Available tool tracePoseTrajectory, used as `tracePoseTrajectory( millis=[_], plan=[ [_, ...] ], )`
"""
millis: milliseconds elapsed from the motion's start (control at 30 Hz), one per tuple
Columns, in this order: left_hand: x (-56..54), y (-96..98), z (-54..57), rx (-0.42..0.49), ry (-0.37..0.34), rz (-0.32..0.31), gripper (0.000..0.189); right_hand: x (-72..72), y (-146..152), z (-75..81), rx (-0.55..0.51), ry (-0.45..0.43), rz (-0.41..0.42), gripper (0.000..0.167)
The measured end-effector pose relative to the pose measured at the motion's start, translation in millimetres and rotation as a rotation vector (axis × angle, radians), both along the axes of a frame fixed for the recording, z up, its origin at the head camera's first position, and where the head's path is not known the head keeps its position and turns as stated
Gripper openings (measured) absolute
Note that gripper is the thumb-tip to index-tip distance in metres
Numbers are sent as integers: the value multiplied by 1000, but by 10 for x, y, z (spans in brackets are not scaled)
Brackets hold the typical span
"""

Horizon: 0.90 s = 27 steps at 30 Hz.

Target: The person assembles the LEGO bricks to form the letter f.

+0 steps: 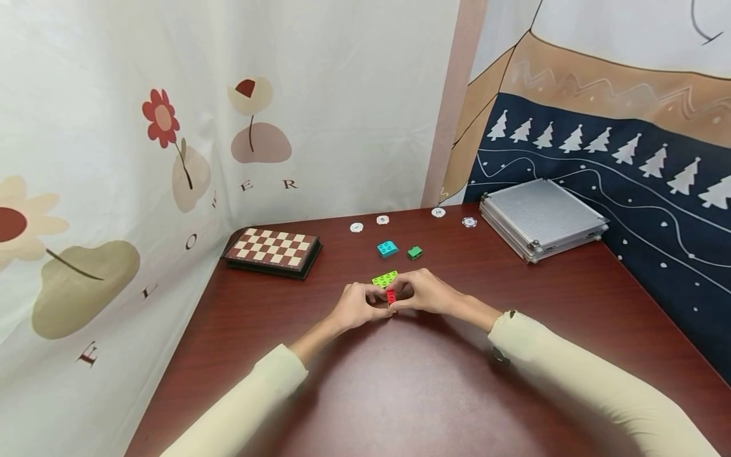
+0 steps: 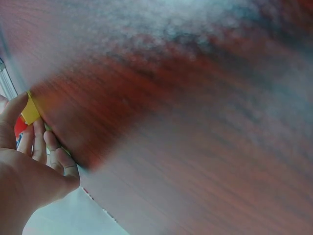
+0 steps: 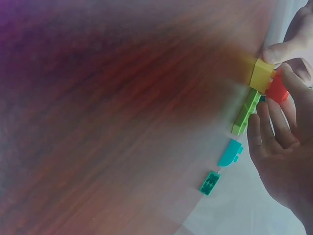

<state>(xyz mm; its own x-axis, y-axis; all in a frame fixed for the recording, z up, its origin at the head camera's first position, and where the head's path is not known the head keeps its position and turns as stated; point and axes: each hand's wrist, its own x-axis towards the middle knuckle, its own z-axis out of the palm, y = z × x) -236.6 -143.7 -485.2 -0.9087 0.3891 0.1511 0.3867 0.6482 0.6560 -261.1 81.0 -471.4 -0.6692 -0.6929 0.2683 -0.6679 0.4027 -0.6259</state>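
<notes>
At the middle of the table, both hands meet around a red toy brick (image 1: 391, 298) and a yellow brick (image 3: 261, 77). Red sits against the studded side of yellow in the right wrist view; whether they are fully pressed together I cannot tell. My left hand (image 1: 354, 306) pinches the yellow brick, its thumb against one face. The right hand (image 1: 427, 292) has thumb and fingers around the red brick. Just behind the hands lies a lime green studded brick (image 1: 384, 278). Farther back are a turquoise brick (image 1: 387, 248) with a curved side and a small green brick (image 1: 414, 252).
A chessboard box (image 1: 274, 249) lies at the back left, and a ridged silver case (image 1: 542, 216) at the back right. Several poker chips, one of them a white chip (image 1: 438, 212), lie along the back edge. Printed curtains hang behind the table (image 1: 411, 387).
</notes>
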Motion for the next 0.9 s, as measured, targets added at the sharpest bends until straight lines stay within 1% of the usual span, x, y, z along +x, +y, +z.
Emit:
tracePoseTrajectory(
  millis=[167,367,600,900],
  plan=[
    [2,-4,-1,3,3,-11,26,2,-14,-5,-13,-9,6,30],
    [12,-8,0,2,8,-10,27,4,-25,-11,-42,-17,17,30],
    [23,-6,-8,-4,10,-10,27,-5,-31,-13,-26,-55,-2,28],
    [28,-8,-1,-6,17,-7,29,-16,-18,-35,-12,-32,-6,29]
  ],
)
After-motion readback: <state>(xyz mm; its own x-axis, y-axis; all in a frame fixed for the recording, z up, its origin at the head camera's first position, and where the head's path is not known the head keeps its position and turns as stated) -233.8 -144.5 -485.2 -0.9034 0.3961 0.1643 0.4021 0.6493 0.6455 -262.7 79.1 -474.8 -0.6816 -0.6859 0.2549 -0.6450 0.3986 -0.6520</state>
